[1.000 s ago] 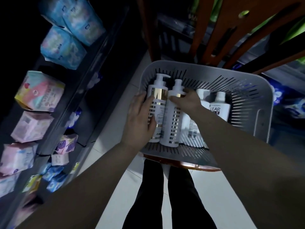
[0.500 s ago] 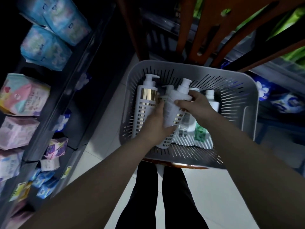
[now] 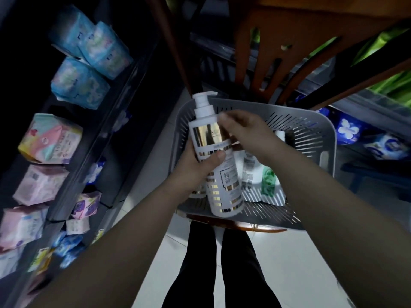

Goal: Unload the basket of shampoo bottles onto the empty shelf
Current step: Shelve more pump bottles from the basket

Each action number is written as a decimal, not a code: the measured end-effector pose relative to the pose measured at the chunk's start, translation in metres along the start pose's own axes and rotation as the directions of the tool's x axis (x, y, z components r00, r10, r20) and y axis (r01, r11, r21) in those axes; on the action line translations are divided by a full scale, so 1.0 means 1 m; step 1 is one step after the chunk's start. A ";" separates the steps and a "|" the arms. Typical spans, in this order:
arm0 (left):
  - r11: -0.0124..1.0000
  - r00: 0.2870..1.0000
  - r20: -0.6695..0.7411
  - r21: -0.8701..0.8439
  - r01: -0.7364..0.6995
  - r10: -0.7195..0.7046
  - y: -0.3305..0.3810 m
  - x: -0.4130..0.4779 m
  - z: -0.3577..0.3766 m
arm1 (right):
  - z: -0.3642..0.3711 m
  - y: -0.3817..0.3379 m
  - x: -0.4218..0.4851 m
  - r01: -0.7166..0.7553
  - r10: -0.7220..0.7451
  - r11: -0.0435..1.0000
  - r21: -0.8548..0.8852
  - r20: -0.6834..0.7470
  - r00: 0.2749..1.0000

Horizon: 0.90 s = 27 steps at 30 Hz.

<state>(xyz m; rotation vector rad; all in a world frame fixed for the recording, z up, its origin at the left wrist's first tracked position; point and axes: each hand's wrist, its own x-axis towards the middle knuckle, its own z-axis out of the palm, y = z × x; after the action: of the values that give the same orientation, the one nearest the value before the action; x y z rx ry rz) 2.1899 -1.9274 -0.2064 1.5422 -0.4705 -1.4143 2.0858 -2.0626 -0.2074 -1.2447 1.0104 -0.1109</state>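
Shampoo bottle [image 3: 219, 165] — both hands [image 3: 195, 168] gripping (label blurred).

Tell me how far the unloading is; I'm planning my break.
Done: nothing visibly shelved yet. In hand: the left hand and right hand grip one pump bottle raised over the basket. Left: at least a white-labelled bottle and a green-labelled bottle inside.

pump bottle [image 3: 222, 192]: white, gold bands, tilted, raised over basket [image 3: 311, 118] | basket: grey, slotted, perhaps three bottles [image 3: 250, 172] inside
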 end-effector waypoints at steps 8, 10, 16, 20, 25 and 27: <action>0.997 0.983 -0.184 -0.078 0.006 -0.020 0.030 -0.035 -0.073 | 0.043 0.045 0.045 -0.122 0.108 0.939 -0.322 -0.060 0.992; 0.997 0.978 -0.207 -0.078 0.013 -0.029 0.028 -0.039 -0.085 | 0.063 0.057 0.060 -0.165 0.144 0.919 -0.357 -0.083 0.986; 0.996 0.974 -0.224 -0.087 -0.001 -0.019 0.015 -0.053 -0.105 | 0.093 0.085 0.082 -0.272 0.222 0.942 -0.197 -0.244 0.944; 0.994 0.970 -0.243 -0.107 -0.020 -0.007 0.009 -0.062 -0.109 | 0.083 0.084 0.074 -0.311 0.306 0.950 0.013 -0.225 0.925; 0.993 0.969 -0.245 -0.112 -0.044 0.015 0.014 -0.075 -0.106 | 0.058 0.044 0.032 -0.142 0.130 0.989 -0.049 -0.183 0.974; 0.992 0.969 -0.246 -0.112 -0.055 0.026 0.023 -0.083 -0.103 | 0.049 0.015 0.010 -0.059 0.045 0.993 -0.100 -0.145 0.988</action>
<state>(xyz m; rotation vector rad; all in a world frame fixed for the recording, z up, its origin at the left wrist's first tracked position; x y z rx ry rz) 2.2698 -1.8328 -0.1553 1.5755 -0.2631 -1.1798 2.1190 -2.0270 -0.2266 -1.3186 1.1841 -0.1086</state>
